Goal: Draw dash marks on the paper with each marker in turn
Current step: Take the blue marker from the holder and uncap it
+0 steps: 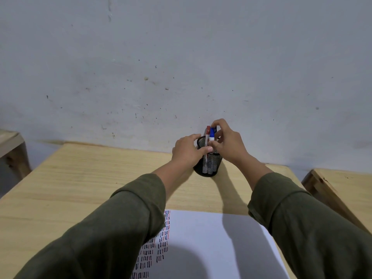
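Note:
A black mesh pen cup [209,167] stands at the far edge of the wooden table [84,178], against the wall. My left hand [188,151] wraps around the cup's rim from the left. My right hand [227,141] pinches the blue-capped marker [212,134], which sticks up out of the cup. A red-capped marker [208,132] stands beside it in the cup. The white paper [211,244] lies near me, with rows of black, red and blue dash marks [161,244] along its left side, partly hidden by my left sleeve.
A stained grey wall rises directly behind the table. Another wooden piece of furniture [342,190] stands close on the right, and a wooden frame [12,146] on the left. My head casts a shadow on the paper's lower part.

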Demonstrator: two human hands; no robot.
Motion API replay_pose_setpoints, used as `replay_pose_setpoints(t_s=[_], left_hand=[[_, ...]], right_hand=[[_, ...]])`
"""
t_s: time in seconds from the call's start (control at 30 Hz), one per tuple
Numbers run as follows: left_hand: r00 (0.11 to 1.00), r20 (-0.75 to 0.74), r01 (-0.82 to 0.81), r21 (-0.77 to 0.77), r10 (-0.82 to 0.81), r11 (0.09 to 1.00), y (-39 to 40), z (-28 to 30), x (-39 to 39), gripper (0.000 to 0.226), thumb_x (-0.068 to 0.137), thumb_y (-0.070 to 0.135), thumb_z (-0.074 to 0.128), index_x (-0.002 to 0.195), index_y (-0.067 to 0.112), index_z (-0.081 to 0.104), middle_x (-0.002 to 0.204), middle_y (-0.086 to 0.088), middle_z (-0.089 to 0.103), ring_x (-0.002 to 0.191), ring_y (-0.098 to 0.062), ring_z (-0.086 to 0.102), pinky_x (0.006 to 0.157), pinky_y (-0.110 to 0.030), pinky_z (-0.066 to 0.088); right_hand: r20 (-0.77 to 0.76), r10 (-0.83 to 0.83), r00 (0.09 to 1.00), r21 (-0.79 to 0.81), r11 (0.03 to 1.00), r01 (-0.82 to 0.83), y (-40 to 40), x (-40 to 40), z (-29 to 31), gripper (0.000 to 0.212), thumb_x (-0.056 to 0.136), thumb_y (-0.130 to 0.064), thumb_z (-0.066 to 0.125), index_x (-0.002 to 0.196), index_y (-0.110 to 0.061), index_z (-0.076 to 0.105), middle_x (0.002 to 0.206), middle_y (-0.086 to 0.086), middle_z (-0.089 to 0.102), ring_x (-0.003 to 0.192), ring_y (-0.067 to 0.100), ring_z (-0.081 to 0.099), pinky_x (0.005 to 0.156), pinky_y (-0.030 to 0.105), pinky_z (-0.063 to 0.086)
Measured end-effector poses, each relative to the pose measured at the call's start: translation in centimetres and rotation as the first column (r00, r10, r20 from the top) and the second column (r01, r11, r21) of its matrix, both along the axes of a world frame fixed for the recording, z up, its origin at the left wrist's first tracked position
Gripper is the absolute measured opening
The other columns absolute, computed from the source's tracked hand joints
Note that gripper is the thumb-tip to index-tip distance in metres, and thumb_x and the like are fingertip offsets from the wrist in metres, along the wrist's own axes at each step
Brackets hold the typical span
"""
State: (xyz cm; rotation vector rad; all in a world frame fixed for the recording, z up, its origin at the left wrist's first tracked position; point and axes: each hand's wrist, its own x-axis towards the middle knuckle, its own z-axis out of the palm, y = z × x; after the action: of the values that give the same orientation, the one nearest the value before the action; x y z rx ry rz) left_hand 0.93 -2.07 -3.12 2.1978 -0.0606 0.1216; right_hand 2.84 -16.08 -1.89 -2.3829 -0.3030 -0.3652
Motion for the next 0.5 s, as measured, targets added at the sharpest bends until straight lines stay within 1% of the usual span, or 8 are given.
replay_pose_setpoints(t_s=[0.07,0.13,0.2,0.27,0.3,0.37,0.4,0.5], left_hand=[[1.0,0.01,-0.016,-0.014,0.016,1.0,0.1,0.2,-0.2,0.065,0.079,0.047,0.067,0.136,0.022,0.049,0.141,-0.007,0.052,0.136,-0.025,0.038,0.11,-0.041,0.033],[0.999,0.032,-0.024,-0.013,0.024,1.0,0.2,0.7,-0.4,0.061,0.082,0.048,0.063,0.136,0.022,0.05,0.141,-0.006,0.052,0.136,-0.025,0.039,0.11,-0.039,0.033],[0.998,0.057,-0.028,-0.015,0.029,1.0,0.6,1.6,-0.5,0.056,0.084,0.048,0.06,0.134,0.023,0.052,0.14,-0.004,0.054,0.135,-0.024,0.041,0.109,-0.036,0.033],[0.995,0.09,-0.029,-0.081,0.036,0.996,0.9,2.9,-0.8,0.049,0.087,0.044,0.058,0.131,0.022,0.054,0.138,-0.001,0.056,0.133,-0.021,0.043,0.108,-0.033,0.032],[0.993,0.108,-0.027,-0.145,0.043,0.989,1.0,3.7,-1.1,0.045,0.089,0.041,0.057,0.129,0.021,0.056,0.136,0.0,0.058,0.131,-0.019,0.046,0.107,-0.031,0.033],[0.99,0.132,-0.015,-0.286,0.055,0.958,1.2,5.4,-1.9,0.038,0.091,0.036,0.056,0.126,0.02,0.059,0.13,0.003,0.062,0.125,-0.014,0.052,0.106,-0.028,0.036],[0.989,0.135,-0.004,-0.339,0.053,0.941,1.2,6.1,-2.4,0.036,0.091,0.034,0.056,0.124,0.021,0.06,0.127,0.003,0.063,0.121,-0.012,0.054,0.106,-0.028,0.038],[0.994,0.111,0.047,-0.46,0.005,0.887,1.3,8.0,-4.4,0.034,0.093,0.031,0.053,0.125,0.022,0.06,0.127,0.002,0.063,0.12,-0.011,0.055,0.105,-0.028,0.04]], right_hand=[[0.011,-0.016,1.0,0.105,0.994,0.015,0.0,-0.5,0.5,0.046,0.08,-0.007,0.066,0.117,-0.021,0.042,0.086,0.006,0.064,0.077,0.021,0.061,0.06,0.018,0.043],[0.055,-0.054,0.997,0.231,0.972,0.04,-0.1,-0.9,1.6,0.049,0.081,-0.005,0.065,0.12,-0.019,0.04,0.083,0.001,0.059,0.076,0.017,0.061,0.061,0.013,0.044],[0.092,-0.1,0.991,0.35,0.935,0.062,-0.2,-1.2,3.3,0.047,0.084,-0.004,0.063,0.119,-0.023,0.038,0.087,0.0,0.056,0.075,0.017,0.062,0.058,0.008,0.045],[0.123,-0.126,0.984,0.454,0.889,0.058,-0.3,-1.5,5.2,0.047,0.085,-0.005,0.062,0.114,-0.03,0.036,0.09,0.0,0.056,0.076,0.022,0.066,0.063,0.01,0.049],[0.129,-0.123,0.984,0.498,0.866,0.043,-0.3,-1.9,6.0,0.047,0.084,-0.005,0.063,0.112,-0.032,0.035,0.09,0.002,0.057,0.079,0.026,0.067,0.07,0.016,0.052],[0.116,-0.077,0.99,0.553,0.833,0.0,-0.2,-2.9,7.3,0.047,0.083,-0.006,0.064,0.112,-0.031,0.036,0.09,0.007,0.062,0.083,0.03,0.069,0.08,0.031,0.055],[0.102,-0.032,0.994,0.569,0.822,-0.032,-0.1,-3.7,7.8,0.046,0.083,-0.006,0.064,0.112,-0.028,0.036,0.089,0.009,0.064,0.082,0.029,0.069,0.08,0.032,0.056],[0.036,0.118,0.992,0.58,0.806,-0.117,0.8,-6.7,8.3,0.042,0.085,-0.005,0.065,0.113,-0.02,0.037,0.087,0.01,0.068,0.075,0.018,0.068,0.068,0.02,0.054]])
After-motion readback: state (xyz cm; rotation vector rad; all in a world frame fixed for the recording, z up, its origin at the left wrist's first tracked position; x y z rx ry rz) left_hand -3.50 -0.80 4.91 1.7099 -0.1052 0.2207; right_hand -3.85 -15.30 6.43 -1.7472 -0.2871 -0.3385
